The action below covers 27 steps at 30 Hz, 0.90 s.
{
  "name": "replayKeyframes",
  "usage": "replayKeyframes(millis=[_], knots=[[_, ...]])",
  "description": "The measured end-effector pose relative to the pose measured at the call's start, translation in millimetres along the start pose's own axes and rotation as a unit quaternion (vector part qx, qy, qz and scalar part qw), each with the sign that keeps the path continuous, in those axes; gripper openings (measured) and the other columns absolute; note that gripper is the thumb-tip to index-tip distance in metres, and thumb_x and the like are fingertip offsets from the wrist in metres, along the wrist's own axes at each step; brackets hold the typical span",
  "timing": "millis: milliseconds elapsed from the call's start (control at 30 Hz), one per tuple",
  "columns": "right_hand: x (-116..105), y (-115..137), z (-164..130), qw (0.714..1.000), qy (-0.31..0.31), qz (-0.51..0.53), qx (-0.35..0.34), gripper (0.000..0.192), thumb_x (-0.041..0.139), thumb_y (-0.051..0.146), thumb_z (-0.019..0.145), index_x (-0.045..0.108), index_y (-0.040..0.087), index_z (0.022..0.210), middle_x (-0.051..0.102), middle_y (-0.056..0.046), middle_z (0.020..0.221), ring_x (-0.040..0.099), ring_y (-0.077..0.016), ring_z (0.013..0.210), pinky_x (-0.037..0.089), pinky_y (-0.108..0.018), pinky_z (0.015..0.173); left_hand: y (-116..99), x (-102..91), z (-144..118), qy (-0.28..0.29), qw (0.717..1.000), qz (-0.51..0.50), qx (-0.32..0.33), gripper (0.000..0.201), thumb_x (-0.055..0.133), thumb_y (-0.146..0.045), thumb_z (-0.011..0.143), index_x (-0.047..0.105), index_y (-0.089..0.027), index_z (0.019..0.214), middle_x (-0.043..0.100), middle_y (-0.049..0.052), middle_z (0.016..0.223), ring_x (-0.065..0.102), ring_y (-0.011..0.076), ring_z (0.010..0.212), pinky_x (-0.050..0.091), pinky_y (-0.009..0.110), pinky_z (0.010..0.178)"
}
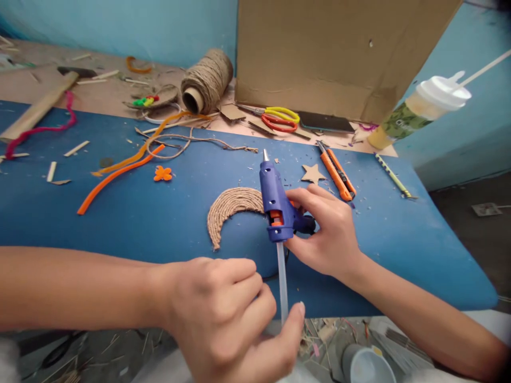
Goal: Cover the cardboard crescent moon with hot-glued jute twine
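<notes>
Near the worktop's front edge, right hand (325,234) grips the glue gun (277,205) while left hand (231,319) pinches the glue stick (282,284) (half-inserted); likely next: push it straight in.

Left hand (227,314): bare, no glove, no ring visible. Thumbnail short, plain, unpainted. Left forearm bare along whole visible length, no sleeve, no watch, no bracelet.

Right hand (325,234): bare, no glove, no ring visible on fingers shown. Right wrist and forearm bare, no sleeve, no band, no watch.

No markings or plasters seen on either hand. Clothing not in view.
</notes>
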State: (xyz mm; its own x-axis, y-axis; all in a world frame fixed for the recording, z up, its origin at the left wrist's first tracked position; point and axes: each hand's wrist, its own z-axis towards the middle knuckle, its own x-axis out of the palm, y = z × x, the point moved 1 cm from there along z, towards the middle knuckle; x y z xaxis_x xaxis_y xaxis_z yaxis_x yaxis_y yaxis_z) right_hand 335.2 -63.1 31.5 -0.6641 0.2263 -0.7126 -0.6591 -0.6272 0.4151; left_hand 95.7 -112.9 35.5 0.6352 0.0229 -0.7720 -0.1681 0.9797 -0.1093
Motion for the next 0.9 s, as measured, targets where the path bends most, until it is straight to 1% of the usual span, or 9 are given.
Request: replayKeyframes(millis=[67, 167, 267, 333, 467, 633, 767, 833, 900], knots=[[-1, 1, -1, 1.0, -0.012, 0.006, -0.011, 0.027, 0.076, 0.02, 0.093, 0.079, 0.018, 0.119, 0.076, 0.001, 0.086, 0.063, -0.0171, 0.073, 0.05, -0.031, 0.067, 3, 0.8, -2, -0.021, 1.0, -0.008, -0.002, 0.014, 0.09, -0.028, 0.101, 0.094, -0.016, 0.108, 0.077, 0.001, 0.073, 0.064, 0.016, 0.06, 0.044, 0.04, 0.048], [-3, 3, -3, 0.999, -0.015, 0.011, -0.026, 0.035, 0.073, 0.014, 0.085, 0.077, 0.021, 0.12, 0.076, 0.002, 0.085, 0.062, -0.0156, 0.069, 0.05, -0.03, 0.064, -5, 5.5, -6, -0.035, 0.999, -0.035, 0.0, 0.013, 0.09, -0.027, 0.099, 0.092, -0.016, 0.106, 0.076, 0.0, 0.072, 0.063, 0.0156, 0.057, 0.043, 0.04, 0.046], [-4, 4, -2, 0.999, -0.02, 0.011, -0.038, 0.038, 0.072, 0.011, 0.085, 0.076, 0.022, 0.121, 0.075, 0.003, 0.084, 0.058, -0.0149, 0.067, 0.046, -0.03, 0.061, -18, 11.4, -13, -0.054, 0.992, -0.048, -0.1, 0.012, 0.085, -0.025, 0.103, 0.088, -0.02, 0.113, 0.087, 0.002, 0.087, 0.067, 0.0186, 0.058, 0.048, 0.044, 0.051], [-5, 4, -2, 0.999, -0.025, 0.011, -0.044, 0.037, 0.074, 0.01, 0.087, 0.075, 0.023, 0.122, 0.074, 0.003, 0.083, 0.055, -0.0148, 0.066, 0.043, -0.03, 0.059, -23, 13.2, -17, -0.069, 0.987, -0.053, -0.132, 0.013, 0.083, -0.024, 0.104, 0.087, -0.021, 0.116, 0.09, 0.003, 0.094, 0.071, 0.02, 0.06, 0.05, 0.046, 0.053], [-4, 3, -1, 0.998, -0.036, 0.013, -0.049, 0.038, 0.077, 0.009, 0.089, 0.074, 0.025, 0.123, 0.072, 0.003, 0.082, 0.054, -0.0158, 0.065, 0.042, -0.031, 0.058, -18, 12.1, -18, -0.062, 0.993, -0.066, -0.075, 0.014, 0.085, -0.028, 0.103, 0.087, -0.018, 0.112, 0.091, 0.005, 0.097, 0.073, 0.0192, 0.063, 0.048, 0.044, 0.052], [-4, 2, 0, 0.997, -0.041, 0.014, -0.056, 0.036, 0.078, 0.008, 0.091, 0.073, 0.024, 0.122, 0.07, 0.003, 0.082, 0.054, -0.0156, 0.066, 0.041, -0.031, 0.057, -6, 8.9, -11, -0.064, 0.991, -0.077, -0.09, 0.011, 0.081, -0.028, 0.108, 0.086, -0.018, 0.108, 0.091, 0.003, 0.097, 0.071, 0.019, 0.063, 0.049, 0.045, 0.053], [-4, 0, 0, 0.997, -0.055, 0.031, -0.044, 0.029, 0.081, 0.013, 0.096, 0.074, 0.026, 0.12, 0.066, 0.004, 0.08, 0.054, -0.0153, 0.065, 0.041, -0.031, 0.056, 0, 5.1, -9, -0.059, 0.995, -0.077, -0.039, 0.016, 0.079, -0.028, 0.11, 0.084, -0.017, 0.1, 0.088, 0.002, 0.087, 0.064, 0.0164, 0.056, 0.044, 0.043, 0.047], [-3, 0, 0, 0.997, -0.055, 0.048, -0.021, 0.03, 0.081, 0.012, 0.092, 0.075, 0.027, 0.118, 0.065, 0.004, 0.08, 0.055, -0.0152, 0.065, 0.043, -0.031, 0.057, 0, 2.9, -11, -0.042, 0.995, -0.08, -0.05, 0.02, 0.074, -0.03, 0.115, 0.083, -0.017, 0.103, 0.087, 0.002, 0.087, 0.066, 0.0167, 0.057, 0.052, 0.042, 0.052], [-3, 0, -2, 0.996, -0.053, 0.068, 0.001, 0.037, 0.079, 0.009, 0.084, 0.075, 0.027, 0.117, 0.066, 0.004, 0.082, 0.057, -0.0153, 0.067, 0.047, -0.03, 0.059, -1, 0.4, -15, -0.023, 0.992, -0.087, -0.093, 0.025, 0.069, -0.036, 0.121, 0.082, -0.02, 0.105, 0.086, 0.0, 0.085, 0.069, 0.0169, 0.059, 0.061, 0.041, 0.062]])
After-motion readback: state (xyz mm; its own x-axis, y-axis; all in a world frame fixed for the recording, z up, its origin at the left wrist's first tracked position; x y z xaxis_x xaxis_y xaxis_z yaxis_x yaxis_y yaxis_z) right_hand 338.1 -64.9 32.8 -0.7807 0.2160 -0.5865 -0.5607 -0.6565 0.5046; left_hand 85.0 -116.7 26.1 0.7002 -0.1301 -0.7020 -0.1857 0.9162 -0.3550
